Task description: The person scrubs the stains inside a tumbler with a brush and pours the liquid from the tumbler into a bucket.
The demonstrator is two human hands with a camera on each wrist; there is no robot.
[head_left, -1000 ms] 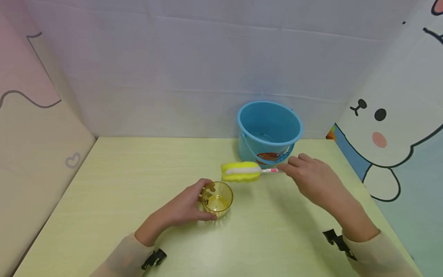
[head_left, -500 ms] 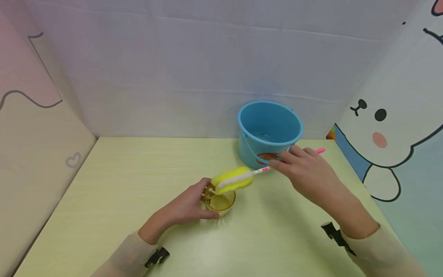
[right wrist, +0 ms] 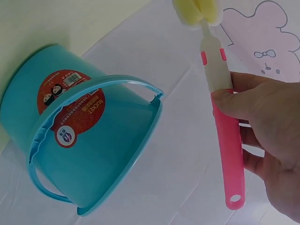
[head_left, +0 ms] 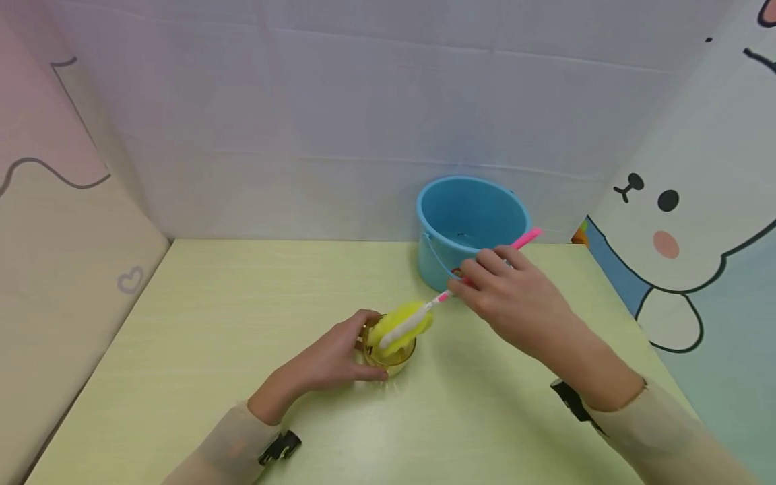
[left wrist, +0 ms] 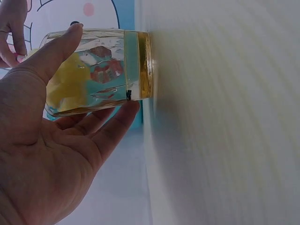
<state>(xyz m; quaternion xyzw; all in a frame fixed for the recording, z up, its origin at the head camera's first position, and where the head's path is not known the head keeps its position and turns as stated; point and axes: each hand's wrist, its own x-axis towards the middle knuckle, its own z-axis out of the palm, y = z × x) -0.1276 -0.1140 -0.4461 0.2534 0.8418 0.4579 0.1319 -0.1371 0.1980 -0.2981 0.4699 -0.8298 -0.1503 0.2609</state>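
Note:
My left hand (head_left: 330, 357) grips a clear amber glass cup (left wrist: 105, 70), thumb on one side and fingers on the other. The cup stands upright on the table, its mouth facing up. In my right hand (head_left: 515, 303) is a sponge bottle brush with a pink and white handle (right wrist: 227, 145), pinched between thumb and fingers. The brush's yellow and white sponge head (head_left: 400, 328) slants down into the cup's mouth. Through the cup's wall in the left wrist view, the yellow sponge (left wrist: 68, 82) shows inside the upper part.
A blue bucket (head_left: 427, 259) with a hanging handle and a red label (right wrist: 51, 89) stands at the back of the pale wooden table (head_left: 242, 289), just beyond my right hand. White cloth (head_left: 303, 135) rises behind the table, and printed panels flank both sides.
My right hand has moved left and tilted the brush, lowering its sponge head from beside the cup into the mouth. My left hand and the cup have shifted slightly right.

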